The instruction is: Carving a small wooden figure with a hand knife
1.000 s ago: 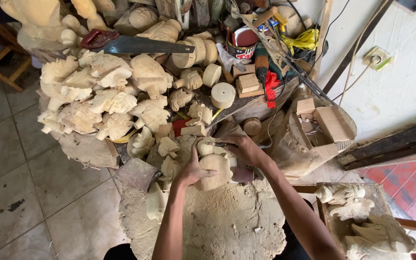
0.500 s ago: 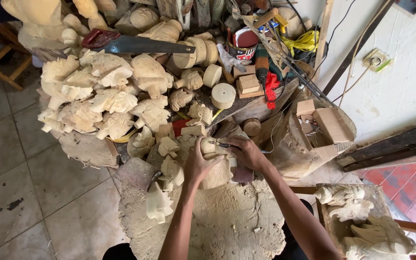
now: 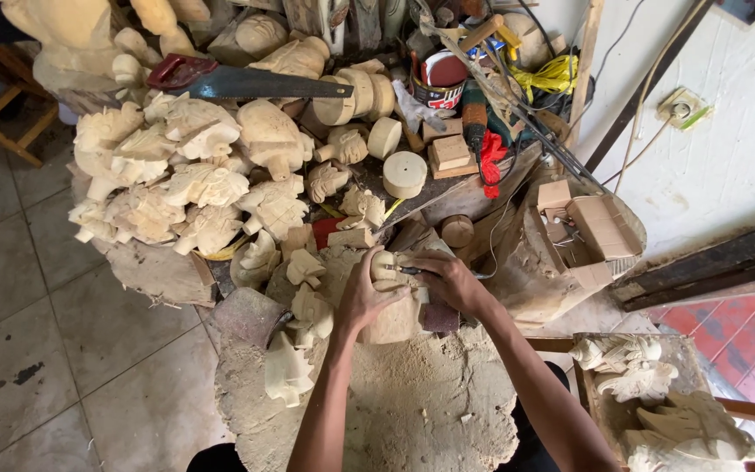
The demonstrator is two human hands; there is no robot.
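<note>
Carving a wooden block on the sawdust-covered surface.
Left hand wraps the block; right hand pinches a chisel. A slip could send the blade into the steadying fingers.

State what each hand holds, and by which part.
The left hand grips the pale wood carving by its left side. The right hand holds a thin dark tool by its handle end, tip on the carving's top.

Wood block sits between both hands on the tabletop, carved pieces piled behind-left, handsaw behind them, cardboard box right.
</note>
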